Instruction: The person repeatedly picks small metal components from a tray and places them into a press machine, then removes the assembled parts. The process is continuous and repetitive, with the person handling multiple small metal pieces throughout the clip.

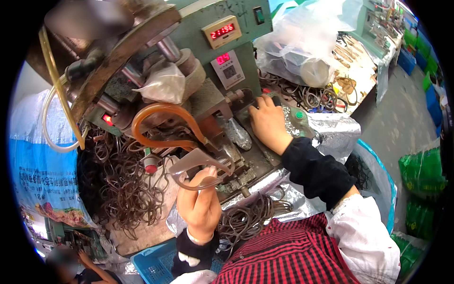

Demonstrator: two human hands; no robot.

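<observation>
My left hand (201,208) is closed on a brown translucent curved plastic piece (189,163), lifted in front of the machine's working area. Its fingertips are partly hidden behind the piece. Just beyond it, a thick orange-brown tube (163,108) bends in a loop. My right hand (270,124) rests palm down on the machine's right side, its fingers apart and bent over the edge beside a dark part. To its right is a green button (299,115). A clear plastic-wrapped part (239,135) lies between the hands on the metal bed (246,177).
The green press (246,52) has red lit displays. Brown looped scraps (130,189) heap on the left, and more scraps (250,215) lie before me. A red button (151,168) sits left of my left hand. A blue basket (153,262) stands below. Another person (71,265) is at lower left.
</observation>
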